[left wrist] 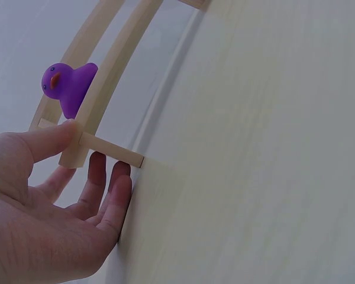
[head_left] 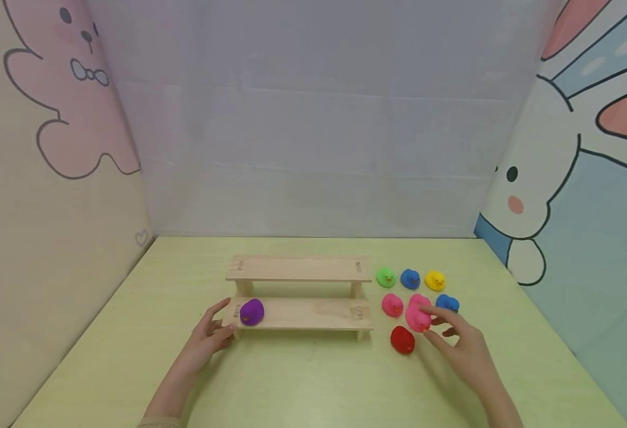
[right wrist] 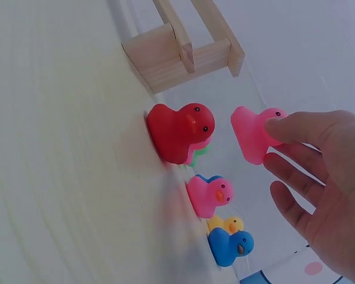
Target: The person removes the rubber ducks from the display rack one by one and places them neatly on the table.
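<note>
My left hand (head_left: 203,345) holds the left end of a two-step wooden stand (head_left: 313,313), thumb at the shelf edge and fingers about the end and leg. A purple rubber duck (head_left: 252,312) sits near that end on the lower step, just past the thumb (left wrist: 59,137). My right hand (head_left: 462,349) pinches a pink rubber duck (right wrist: 254,133) between thumb and fingers. In the right wrist view this duck is up off the table. Beside it on the table are a red duck (head_left: 402,340) and two other pink ducks (head_left: 392,305).
Behind the pink ducks stand a green duck (head_left: 386,277), a blue duck (head_left: 410,279) and a yellow duck (head_left: 435,280). Another blue duck (head_left: 447,303) is close to my right fingers. Printed walls enclose the pale table (head_left: 313,386) at the back and sides.
</note>
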Available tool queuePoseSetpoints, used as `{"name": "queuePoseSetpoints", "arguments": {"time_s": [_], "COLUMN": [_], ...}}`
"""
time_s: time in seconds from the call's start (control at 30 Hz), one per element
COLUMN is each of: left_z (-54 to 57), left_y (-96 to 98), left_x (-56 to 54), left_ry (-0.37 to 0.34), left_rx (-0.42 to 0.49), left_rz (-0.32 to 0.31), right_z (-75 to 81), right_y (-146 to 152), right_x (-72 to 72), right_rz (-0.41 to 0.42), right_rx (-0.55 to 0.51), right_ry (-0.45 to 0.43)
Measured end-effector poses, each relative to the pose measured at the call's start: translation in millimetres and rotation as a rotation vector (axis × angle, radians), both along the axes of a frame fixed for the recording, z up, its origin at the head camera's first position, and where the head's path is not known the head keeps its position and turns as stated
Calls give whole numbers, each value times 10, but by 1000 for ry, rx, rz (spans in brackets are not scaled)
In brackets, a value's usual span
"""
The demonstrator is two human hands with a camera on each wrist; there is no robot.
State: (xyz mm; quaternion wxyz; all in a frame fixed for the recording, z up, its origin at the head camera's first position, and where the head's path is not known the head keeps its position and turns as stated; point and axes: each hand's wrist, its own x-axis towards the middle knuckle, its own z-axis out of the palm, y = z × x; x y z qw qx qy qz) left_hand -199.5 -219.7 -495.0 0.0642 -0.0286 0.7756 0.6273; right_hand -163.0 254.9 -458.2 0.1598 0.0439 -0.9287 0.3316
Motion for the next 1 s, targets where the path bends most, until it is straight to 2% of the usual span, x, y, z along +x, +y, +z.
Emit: {"name": "queuePoseSetpoints", "arguments": {"time_s": [0.4, 0.63, 1.0], "left_z": [-9, -7, 5], "left_y": [-14, -15, -8], "left_x": [-1, 9, 4], "left_ry": [5, 8, 14], "left_rx": [11, 9, 13], "left_rz": [-16, -22, -16], "right_z": [44, 27, 20], "right_y": [131, 188, 260], "right_x": [31, 19, -6], "right_rz": [-38, -13, -4], "right_rx": [31, 82, 100], "right_ry": [-117, -184, -313]}}
